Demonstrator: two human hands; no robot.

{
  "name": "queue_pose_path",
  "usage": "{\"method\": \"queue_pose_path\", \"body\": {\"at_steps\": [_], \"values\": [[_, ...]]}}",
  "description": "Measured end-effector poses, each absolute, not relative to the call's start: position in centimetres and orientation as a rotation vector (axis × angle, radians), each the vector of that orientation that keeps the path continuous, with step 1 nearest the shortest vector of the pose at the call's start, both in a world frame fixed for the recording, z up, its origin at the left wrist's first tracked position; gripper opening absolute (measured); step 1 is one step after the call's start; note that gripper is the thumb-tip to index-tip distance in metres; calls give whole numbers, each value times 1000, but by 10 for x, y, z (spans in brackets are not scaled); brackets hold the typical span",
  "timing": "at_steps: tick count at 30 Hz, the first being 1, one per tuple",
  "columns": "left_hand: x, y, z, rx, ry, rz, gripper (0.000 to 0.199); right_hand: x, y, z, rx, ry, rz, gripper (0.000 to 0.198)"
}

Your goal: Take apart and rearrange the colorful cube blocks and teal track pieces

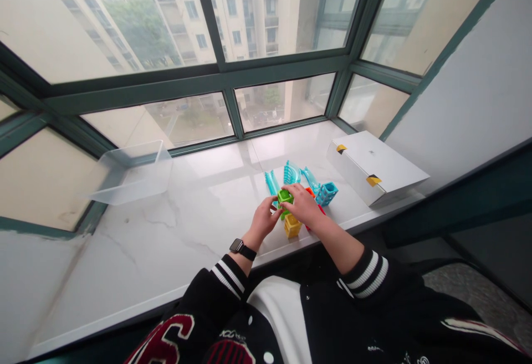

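A green hollow toy block [284, 196] is held between my two hands over the front of the white ledge. My left hand [265, 218], wearing a black watch at the wrist, grips its left side with fingers and thumb. From the right, my right hand [302, 206] closes its fingers on the same block. Just below them stands a yellow hollow block [292, 226], and some green shows right behind it. Blue track pieces [292, 172] lie beyond my hands. To the right is a blue lattice block [326, 193]. Red pieces [321, 209] are partly hidden by my right hand.
On the ledge's left stands a clear plastic bin [141, 189]. A white box [376, 165] with yellow-and-black tabs sits at the right, near the wall. Green-framed windows [239, 103] border the marble-patterned ledge [187, 225] at the back.
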State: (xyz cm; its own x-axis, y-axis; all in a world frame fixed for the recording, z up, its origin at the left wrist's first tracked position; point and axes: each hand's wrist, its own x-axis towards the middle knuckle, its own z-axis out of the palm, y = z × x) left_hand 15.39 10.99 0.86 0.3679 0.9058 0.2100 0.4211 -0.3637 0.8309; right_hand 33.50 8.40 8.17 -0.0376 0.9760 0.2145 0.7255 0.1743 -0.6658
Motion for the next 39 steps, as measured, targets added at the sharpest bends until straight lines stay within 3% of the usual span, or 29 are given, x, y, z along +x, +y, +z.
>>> {"method": "queue_pose_path", "body": {"at_steps": [7, 12, 16, 19, 25, 31, 39], "values": [[153, 110, 8, 1924, 1168, 890, 40, 336, 86, 82, -1602, -1837, 507, 48], [120, 105, 13, 1896, 1174, 944, 50, 336, 85, 84, -1610, -1853, 485, 47], [71, 90, 11, 1882, 1323, 980, 38, 335, 83, 83, -1627, -1842, 498, 47], [33, 69, -3, 1817, 1438, 967, 33, 334, 82, 81, -1631, -1826, 504, 45], [-11, 21, -50, 1553, 1495, 945, 41, 335, 81, 78, -1625, -1841, 482, 47], [1, 1, -60, 1657, 1571, 978, 41, 335, 81, 77, -1610, -1864, 455, 49], [40, 0, -48, 1805, 1495, 955, 57, 335, 81, 78, -1616, -1870, 457, 49]]}}
